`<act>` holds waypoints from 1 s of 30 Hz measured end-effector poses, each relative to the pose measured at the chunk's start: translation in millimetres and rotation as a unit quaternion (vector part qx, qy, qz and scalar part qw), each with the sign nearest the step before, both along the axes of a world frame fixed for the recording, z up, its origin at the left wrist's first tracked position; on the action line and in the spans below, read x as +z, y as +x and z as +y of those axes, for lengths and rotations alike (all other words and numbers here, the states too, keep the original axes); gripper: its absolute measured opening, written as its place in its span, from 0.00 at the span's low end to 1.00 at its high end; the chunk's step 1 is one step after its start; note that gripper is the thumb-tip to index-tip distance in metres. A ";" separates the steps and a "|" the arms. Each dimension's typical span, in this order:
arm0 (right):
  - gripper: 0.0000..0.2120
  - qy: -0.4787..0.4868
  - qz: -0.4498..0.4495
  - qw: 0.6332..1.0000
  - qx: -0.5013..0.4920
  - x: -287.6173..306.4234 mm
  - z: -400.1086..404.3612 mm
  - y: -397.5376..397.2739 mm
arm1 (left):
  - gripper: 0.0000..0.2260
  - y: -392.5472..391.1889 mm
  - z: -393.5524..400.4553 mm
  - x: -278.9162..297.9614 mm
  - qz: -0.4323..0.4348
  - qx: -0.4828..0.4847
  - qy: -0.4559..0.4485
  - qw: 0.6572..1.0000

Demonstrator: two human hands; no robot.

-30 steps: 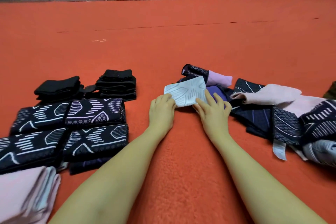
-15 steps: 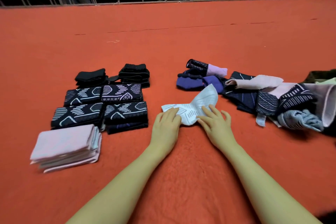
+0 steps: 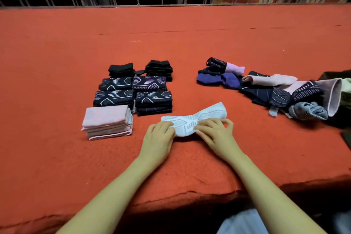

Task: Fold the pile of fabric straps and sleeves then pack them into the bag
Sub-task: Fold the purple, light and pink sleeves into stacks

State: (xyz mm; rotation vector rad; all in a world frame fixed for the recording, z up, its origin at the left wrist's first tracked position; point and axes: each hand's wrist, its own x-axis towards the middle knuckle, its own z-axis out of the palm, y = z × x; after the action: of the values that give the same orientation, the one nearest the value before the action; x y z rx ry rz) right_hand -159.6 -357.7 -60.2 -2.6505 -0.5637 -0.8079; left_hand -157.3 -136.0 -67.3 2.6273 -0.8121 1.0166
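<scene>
A pale white sleeve with a grey line pattern [image 3: 207, 115] lies flat on the red felt surface [image 3: 171, 47] in front of me. My left hand [image 3: 158, 136] grips its near left part, and my right hand [image 3: 215, 133] pinches its middle, both with curled fingers. To the right, an unfolded pile of dark patterned, purple, pink and grey sleeves [image 3: 275, 91] is spread out. To the left stand folded stacks: pink ones [image 3: 107, 121], dark patterned ones [image 3: 133, 93] and plain black ones [image 3: 140, 69].
The felt's near edge [image 3: 190, 201] runs just below my forearms. A dark olive item, perhaps a bag [image 3: 341, 80], shows at the far right edge. A metal railing [image 3: 171, 0] borders the far side.
Both hands dragged the white sleeve from the unfolded pile toward me and laid it flat. The camera pulled back, bringing the folded stacks and the felt's near edge into fuller view.
</scene>
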 end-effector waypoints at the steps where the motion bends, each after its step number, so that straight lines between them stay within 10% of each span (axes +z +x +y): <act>1: 0.15 -0.017 -0.012 1.000 -0.005 1.4 1.6 -0.8 | 0.08 -4.0 1.9 -0.2 0.016 0.007 0.014 1.000; 12: 0.28 0.149 0.145 0.944 -0.256 1.5 -14.9 4.6 | 0.27 0.3 -59.6 27.2 0.313 0.114 0.056 0.941; 18: 0.27 0.142 0.197 0.941 -0.233 4.7 -22.3 20.5 | 0.27 7.4 -67.8 8.2 0.380 0.118 0.079 0.914; 26: 0.22 0.231 0.095 0.966 -0.067 2.2 -22.4 25.1 | 0.26 7.4 -70.4 5.1 0.361 0.133 0.066 0.921; 30: 0.10 0.155 -0.074 0.974 -0.149 1.6 -16.5 11.3 | 0.26 7.3 -70.6 4.1 0.356 0.140 0.068 0.921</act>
State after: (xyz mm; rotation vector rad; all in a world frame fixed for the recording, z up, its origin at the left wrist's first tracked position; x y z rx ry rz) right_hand -148.2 -374.2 -58.6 -2.4252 -0.0599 -1.0876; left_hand -150.0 -206.7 -63.2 2.9503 -0.3447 -0.0123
